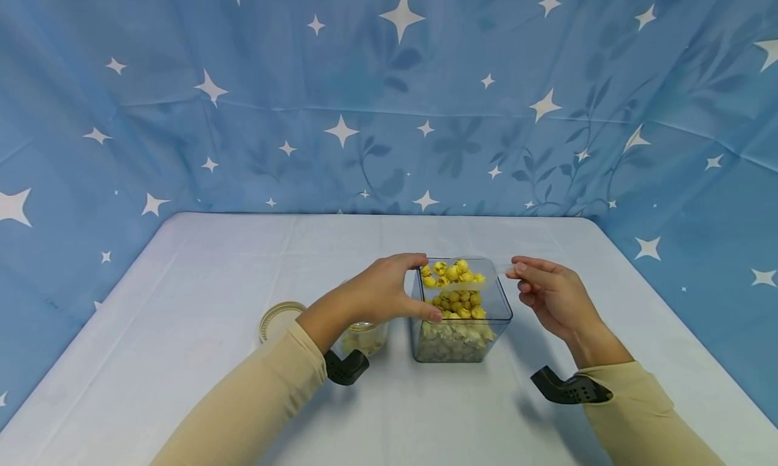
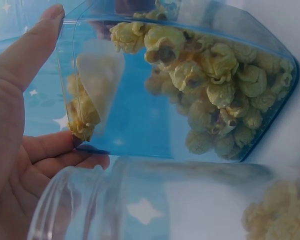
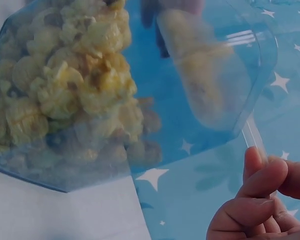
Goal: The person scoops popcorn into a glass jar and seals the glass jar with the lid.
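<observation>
A clear square plastic box [image 1: 500, 304] of yellow popcorn [image 1: 463, 311] stands in the middle of the table. My left hand [image 1: 385, 287] grips its left side across the rim, thumb at the near corner and fingers at the far one. In my right hand [image 1: 550, 297], thumb and fingers pinch the thin handle of a translucent white scoop [image 3: 210, 85]. The scoop's bowl is inside the upper part of the box, above the main heap, with popcorn in it, as the left wrist view also shows. Its handle passes over the right side of the rim.
A clear jar [image 1: 372, 341] holding some popcorn stands close to the box's left, partly hidden by my left forearm. Behind that arm lies a round gold-edged lid [image 1: 279, 312]. A blue star-patterned curtain [image 1: 365, 115] hangs behind the white table [image 1: 213, 263].
</observation>
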`<action>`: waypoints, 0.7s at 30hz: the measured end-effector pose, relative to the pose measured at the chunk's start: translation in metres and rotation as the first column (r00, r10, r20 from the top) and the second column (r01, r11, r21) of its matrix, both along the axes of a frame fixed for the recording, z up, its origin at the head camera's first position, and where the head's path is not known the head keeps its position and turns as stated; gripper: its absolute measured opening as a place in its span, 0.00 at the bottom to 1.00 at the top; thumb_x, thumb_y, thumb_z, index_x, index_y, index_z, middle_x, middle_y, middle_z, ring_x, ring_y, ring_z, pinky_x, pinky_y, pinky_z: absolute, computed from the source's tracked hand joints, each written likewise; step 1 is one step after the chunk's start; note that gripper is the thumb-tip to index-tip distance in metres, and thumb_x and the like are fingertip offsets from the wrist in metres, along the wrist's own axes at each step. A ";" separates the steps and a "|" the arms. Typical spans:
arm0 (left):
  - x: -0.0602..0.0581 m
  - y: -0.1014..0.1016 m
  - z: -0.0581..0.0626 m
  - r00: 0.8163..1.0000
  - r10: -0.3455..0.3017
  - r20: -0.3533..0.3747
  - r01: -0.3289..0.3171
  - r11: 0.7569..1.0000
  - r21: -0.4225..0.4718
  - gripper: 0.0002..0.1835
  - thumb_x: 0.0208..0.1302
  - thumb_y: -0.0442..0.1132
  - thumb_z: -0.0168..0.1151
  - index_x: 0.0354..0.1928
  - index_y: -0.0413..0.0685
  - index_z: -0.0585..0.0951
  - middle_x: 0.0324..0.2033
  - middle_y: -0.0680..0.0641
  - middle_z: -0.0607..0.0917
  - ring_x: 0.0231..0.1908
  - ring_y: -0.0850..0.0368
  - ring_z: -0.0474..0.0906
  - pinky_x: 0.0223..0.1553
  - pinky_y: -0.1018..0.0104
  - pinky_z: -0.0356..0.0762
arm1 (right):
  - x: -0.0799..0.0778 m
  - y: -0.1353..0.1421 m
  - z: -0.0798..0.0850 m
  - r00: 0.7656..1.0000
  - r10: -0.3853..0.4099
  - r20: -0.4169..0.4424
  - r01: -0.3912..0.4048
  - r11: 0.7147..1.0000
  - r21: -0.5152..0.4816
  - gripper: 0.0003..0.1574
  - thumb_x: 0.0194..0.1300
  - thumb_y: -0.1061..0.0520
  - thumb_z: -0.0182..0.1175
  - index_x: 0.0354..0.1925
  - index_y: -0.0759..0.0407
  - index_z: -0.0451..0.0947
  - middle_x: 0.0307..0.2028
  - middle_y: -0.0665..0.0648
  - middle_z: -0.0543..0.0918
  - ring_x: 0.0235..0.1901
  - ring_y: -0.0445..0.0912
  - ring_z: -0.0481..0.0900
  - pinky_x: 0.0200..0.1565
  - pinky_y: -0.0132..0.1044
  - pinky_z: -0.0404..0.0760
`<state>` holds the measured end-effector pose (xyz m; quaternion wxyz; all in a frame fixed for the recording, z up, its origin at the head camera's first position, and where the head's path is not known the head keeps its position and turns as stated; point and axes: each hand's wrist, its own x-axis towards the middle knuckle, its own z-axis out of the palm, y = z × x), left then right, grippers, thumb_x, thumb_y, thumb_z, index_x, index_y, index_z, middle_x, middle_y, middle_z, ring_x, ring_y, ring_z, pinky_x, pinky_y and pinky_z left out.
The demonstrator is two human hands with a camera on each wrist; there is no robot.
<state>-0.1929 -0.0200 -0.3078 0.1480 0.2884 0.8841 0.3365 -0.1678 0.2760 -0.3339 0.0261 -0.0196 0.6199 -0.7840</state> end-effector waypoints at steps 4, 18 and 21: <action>0.000 0.000 0.000 1.000 -0.003 -0.003 0.003 1.000 -0.006 0.51 0.56 0.58 0.75 0.77 0.51 0.62 0.74 0.52 0.62 0.73 0.53 0.58 0.68 0.53 0.62 | 0.000 -0.002 -0.001 1.000 0.003 0.012 -0.002 1.000 -0.017 0.10 0.75 0.62 0.56 0.41 0.54 0.84 0.33 0.51 0.87 0.27 0.39 0.75 0.28 0.28 0.74; 0.001 0.001 0.001 1.000 0.006 0.023 -0.006 1.000 -0.013 0.53 0.56 0.59 0.75 0.78 0.53 0.58 0.74 0.52 0.62 0.73 0.53 0.57 0.68 0.52 0.62 | 0.002 0.002 0.003 1.000 -0.004 0.002 0.004 1.000 -0.010 0.11 0.75 0.62 0.56 0.41 0.54 0.85 0.33 0.51 0.87 0.27 0.39 0.75 0.30 0.27 0.76; 0.001 0.001 0.001 1.000 0.011 0.023 -0.011 1.000 -0.010 0.53 0.56 0.58 0.75 0.78 0.53 0.59 0.74 0.51 0.62 0.73 0.53 0.57 0.68 0.52 0.63 | 0.002 0.002 0.003 1.000 -0.001 0.002 0.001 1.000 -0.020 0.12 0.75 0.63 0.55 0.40 0.55 0.85 0.33 0.51 0.87 0.27 0.39 0.76 0.30 0.27 0.76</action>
